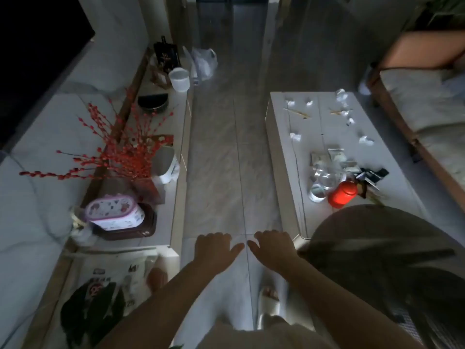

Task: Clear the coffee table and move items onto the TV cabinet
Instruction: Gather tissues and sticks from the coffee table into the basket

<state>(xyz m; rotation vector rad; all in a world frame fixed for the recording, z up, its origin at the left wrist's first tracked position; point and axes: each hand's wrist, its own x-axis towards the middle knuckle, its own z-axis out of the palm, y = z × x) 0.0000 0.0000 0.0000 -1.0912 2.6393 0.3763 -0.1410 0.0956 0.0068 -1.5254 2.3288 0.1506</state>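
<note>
On my left runs the TV cabinet [176, 187], white and long. At its near end a pink-lidded box [114, 214] sits in a dark tray [148, 229]; past that, a spray of red berry branches [110, 147] beside a white bucket [166, 163], then a dark half-round dish [153, 102], a white cup [179, 79] and a black box [167, 56] at the far end.

My left hand [214, 250] and right hand [274, 249] hang over the grey floor between the two pieces of furniture — both empty, fingers curled loosely down and close together, thumbs pointing at each other without touching.

To my right is the coffee table [281, 157], its top not yet cleared. A red jar [343, 193] stands near its close end, just beside a clear glass pitcher [324, 181] and some packets [334, 157]. Crumpled tissues [295, 137] lie scattered further along — too blurred to count.
</note>
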